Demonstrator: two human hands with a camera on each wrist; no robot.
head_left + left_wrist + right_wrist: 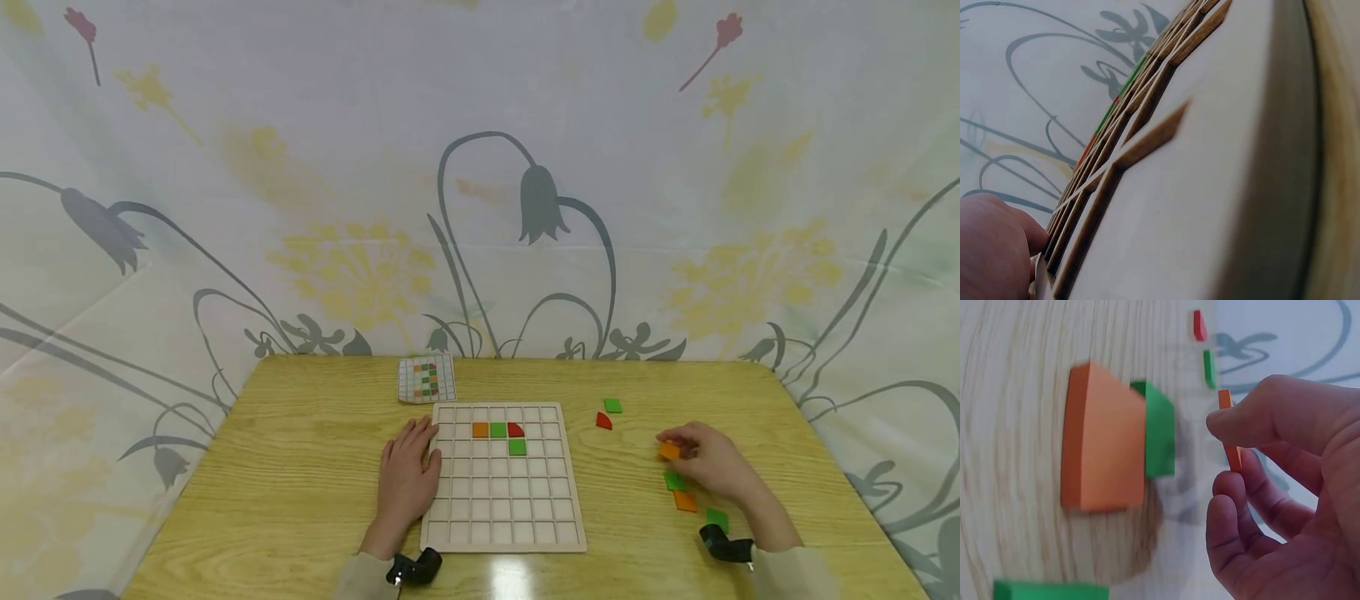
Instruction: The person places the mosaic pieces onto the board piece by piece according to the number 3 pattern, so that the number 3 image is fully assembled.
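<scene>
My right hand pinches an orange tile between thumb and fingers at the right of the table. The right wrist view shows that orange tile edge-on, raised off the wood. Just below the hand lie a green tile and another orange tile. My left hand rests flat at the left edge of a pale grid board, fingers straight. In the board's upper cells sit an orange square, a green square, a red quarter-round and, below it, a green square.
Behind the board lies a card printed with a coloured grid pattern. Right of the board are a loose green tile and a red quarter-round tile. One more green tile lies beside the right wrist camera. A flowered curtain hangs behind the table.
</scene>
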